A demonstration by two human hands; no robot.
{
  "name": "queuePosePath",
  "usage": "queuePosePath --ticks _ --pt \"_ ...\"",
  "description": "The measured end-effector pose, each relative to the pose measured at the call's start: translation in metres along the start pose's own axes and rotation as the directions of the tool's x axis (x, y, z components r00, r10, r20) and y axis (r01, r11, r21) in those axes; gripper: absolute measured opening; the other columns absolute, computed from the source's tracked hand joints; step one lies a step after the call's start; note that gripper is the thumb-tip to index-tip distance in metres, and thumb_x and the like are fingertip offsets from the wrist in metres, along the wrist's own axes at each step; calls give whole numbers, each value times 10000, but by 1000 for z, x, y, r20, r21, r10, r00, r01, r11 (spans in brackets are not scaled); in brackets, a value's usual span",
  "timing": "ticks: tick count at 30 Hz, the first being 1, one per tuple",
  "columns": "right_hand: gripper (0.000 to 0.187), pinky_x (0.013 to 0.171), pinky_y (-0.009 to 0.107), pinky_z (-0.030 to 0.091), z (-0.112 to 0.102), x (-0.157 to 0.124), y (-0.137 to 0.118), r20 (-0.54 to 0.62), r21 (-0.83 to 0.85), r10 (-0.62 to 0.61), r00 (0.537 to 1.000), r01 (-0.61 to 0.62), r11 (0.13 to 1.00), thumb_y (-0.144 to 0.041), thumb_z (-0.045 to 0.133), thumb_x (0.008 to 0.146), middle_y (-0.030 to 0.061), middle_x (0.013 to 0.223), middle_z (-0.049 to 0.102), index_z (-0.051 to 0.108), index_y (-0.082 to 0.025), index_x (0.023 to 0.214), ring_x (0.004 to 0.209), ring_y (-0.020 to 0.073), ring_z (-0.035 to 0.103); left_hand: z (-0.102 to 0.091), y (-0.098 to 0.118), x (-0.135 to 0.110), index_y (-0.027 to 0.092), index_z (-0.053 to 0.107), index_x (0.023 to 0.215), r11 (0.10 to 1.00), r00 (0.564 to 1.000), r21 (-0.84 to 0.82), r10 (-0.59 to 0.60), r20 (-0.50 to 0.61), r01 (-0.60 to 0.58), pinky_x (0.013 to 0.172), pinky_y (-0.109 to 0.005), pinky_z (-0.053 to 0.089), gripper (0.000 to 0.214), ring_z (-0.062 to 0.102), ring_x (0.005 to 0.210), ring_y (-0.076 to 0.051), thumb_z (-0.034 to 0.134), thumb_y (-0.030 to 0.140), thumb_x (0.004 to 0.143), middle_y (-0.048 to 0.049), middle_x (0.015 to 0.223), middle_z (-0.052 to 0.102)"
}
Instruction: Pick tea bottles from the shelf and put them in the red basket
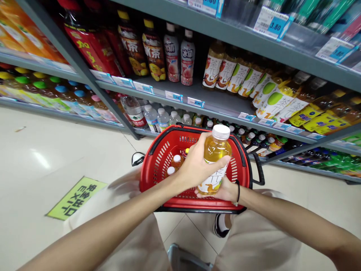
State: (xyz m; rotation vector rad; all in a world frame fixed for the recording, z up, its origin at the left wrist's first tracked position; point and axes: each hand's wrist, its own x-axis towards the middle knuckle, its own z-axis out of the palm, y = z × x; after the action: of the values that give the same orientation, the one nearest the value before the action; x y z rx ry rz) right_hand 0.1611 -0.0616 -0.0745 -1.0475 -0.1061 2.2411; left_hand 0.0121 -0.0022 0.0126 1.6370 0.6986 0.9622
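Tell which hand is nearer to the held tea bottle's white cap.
Left. The left hand grips the tea bottle below its white cap; the right hand is lower, at its base.

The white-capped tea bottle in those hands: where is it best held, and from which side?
Probably grip the tea bottle around its rounded body from the left, as the left hand does; its leaning, cap-up pose leaves the base for the right hand underneath.
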Motion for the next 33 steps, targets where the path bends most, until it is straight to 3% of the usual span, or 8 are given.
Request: queuePosePath --ticks 5,13,18,25,30,33 --pt "772 930 526 561 8 -3 0 -14 7 6 1000 -6 1000 -644 118 1056 177 904 722 684 -122 997 970 299 713 0 2 0 178 510 1313 1000 1000 -8 -16 -12 16 869 -360 560 662 716 959 -225 838 429 796 -79 1114 734" --pt "785 891 512 561 -5 3 2 33 27 9 999 -10 1000 -665 128 1052 157 869 706 683 -111 1062 836 277 698 -2 2 2 197 515 1275 999 999 37 -36 8 36 891 -380 552 620 717 1006 -246 838 410 790 -79 1168 730" --pt "773 916 538 547 -4 3 1 -1 18 6 1000 -6 1000 -663 125 1049 144 845 707 685 -130 1017 919 297 698 -4 2 1 199 493 1289 996 1000 90 3 15 -5 863 -387 556 643 720 974 -249 807 474 801 -90 1155 733" --pt "871 883 507 563 -8 5 1 -11 70 16 1000 -16 997 -679 27 1042 190 935 717 683 -105 1043 923 292 700 -4 3 1 176 482 1240 999 999 12 38 35 -38 867 -391 541 511 696 956 -237 707 422 852 -114 1158 719" --pt "728 912 554 555 -11 6 2 27 65 7 1000 -9 998 -696 222 1031 181 956 720 673 -124 1054 955 308 700 -3 2 0 176 481 1245 1000 999 -19 19 30 -18 847 -383 541 513 692 927 -228 720 387 843 -99 1109 724" --pt "676 933 590 545 -12 5 3 27 67 15 1000 -17 998 -660 248 1033 182 970 721 667 -130 1050 987 322 701 -2 1 0 179 479 1261 1000 1000 -25 17 27 -16 877 -390 545 530 699 966 -238 727 381 839 -104 1142 725"
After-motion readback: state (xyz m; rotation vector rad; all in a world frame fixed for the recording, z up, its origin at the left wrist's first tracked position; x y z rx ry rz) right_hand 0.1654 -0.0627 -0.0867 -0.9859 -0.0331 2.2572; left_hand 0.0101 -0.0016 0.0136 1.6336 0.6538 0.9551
